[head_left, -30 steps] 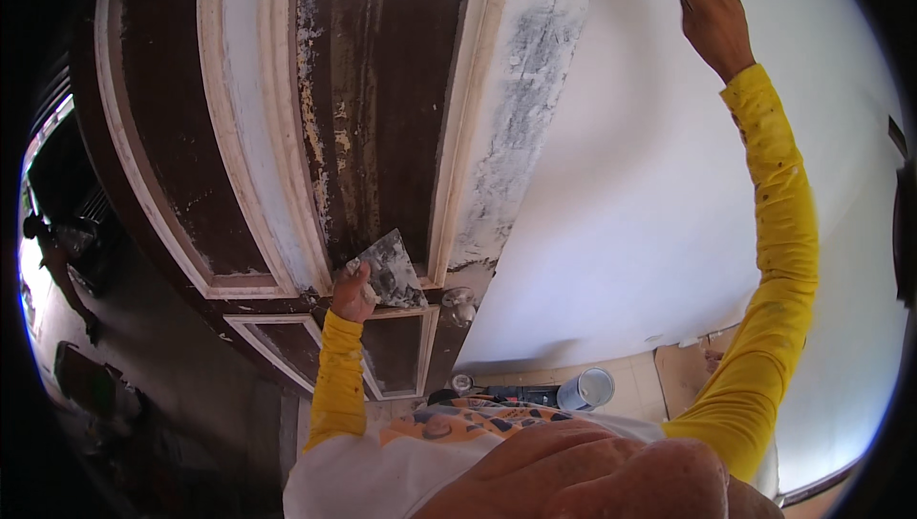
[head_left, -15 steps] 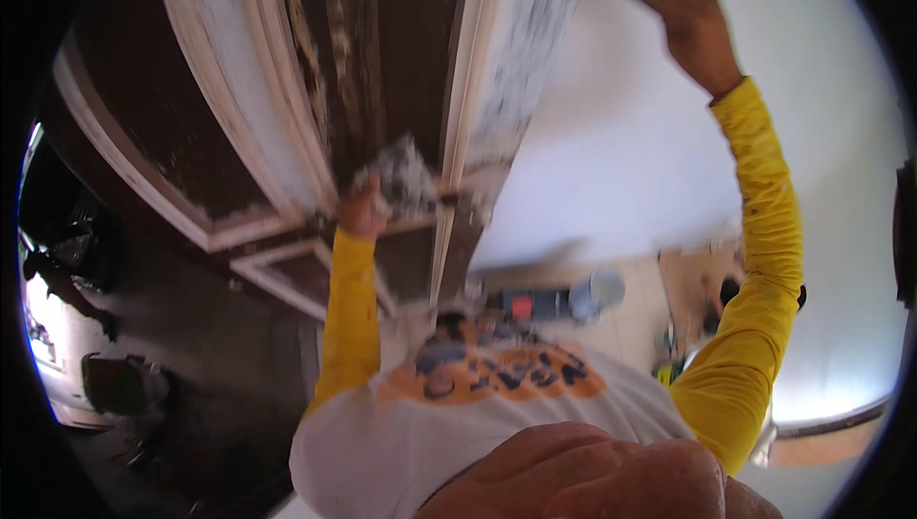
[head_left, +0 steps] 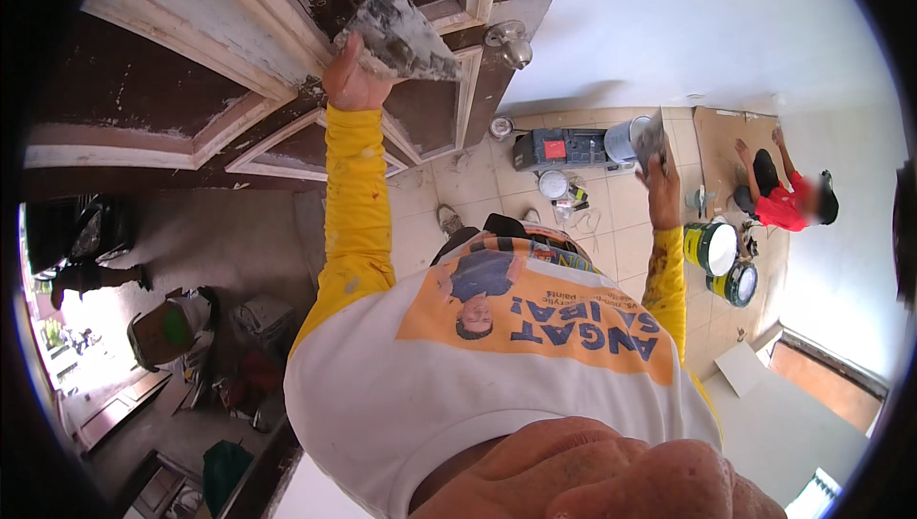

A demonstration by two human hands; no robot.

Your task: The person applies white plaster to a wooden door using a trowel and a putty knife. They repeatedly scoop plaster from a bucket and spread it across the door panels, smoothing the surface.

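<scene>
My left hand is closed on the edge of a flat, roughly square plate, smeared with grey-white and black putty. That plate is held up in front of a dark brown panelled door, whose pale mouldings have whitish patches. A round metal doorknob is just right of the plate. Lower on the right, away from the door, my right hand grips a broad putty knife, blade pointing up. My fingers cover its handle.
On the tiled floor stand a dark toolbox, a grey bucket and paint pails. At the right, a person in red is by a brown sheet. A white wall adjoins the door. Clutter, including a carton, lies left.
My right hand has come down from high on the white wall to over the floor, with the putty knife. The view has tilted; my left hand and plate appear higher in it.
</scene>
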